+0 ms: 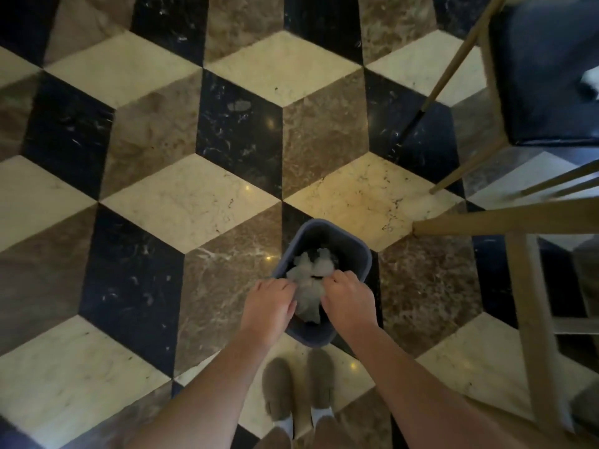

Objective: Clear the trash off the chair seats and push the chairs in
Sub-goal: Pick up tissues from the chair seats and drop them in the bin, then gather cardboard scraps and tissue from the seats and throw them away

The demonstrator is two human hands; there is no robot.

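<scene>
Currently both hands are at the small grey-blue plastic waste bin (319,233), which sits low over the cube-patterned marble floor (181,196) just ahead of the person's tan slippers (296,388). The left hand (270,306) curls over the bin's left rim; the right hand (348,303) curls over the right rim. Fingers of both are folded down, apparently clamped on the rim, though whether they also pinch the trash cannot be told. Crumpled pale paper trash (308,277) fills the bin between the two hands.

Judged step: trash disposal or bin transport, the collection phase of the task. Whether the bin rests on the floor or hangs from the hands cannot be determined.

Chair status: a dark-cushioned wooden chair (544,76) stands at far right, with a small white item (591,81) on its seat at the frame edge, possibly remaining trash. A second light wooden chair frame (525,303) stands near right, close beside the bin.

Next move requires:
1. Releasing or setting down the bin clear of the chair legs.
2. Reaching right and far to the dark seat and removing the white item.
3. Depositing it in the bin.
4. Pushing each chair in; no table is in view, so direction is unconfirmed.
</scene>
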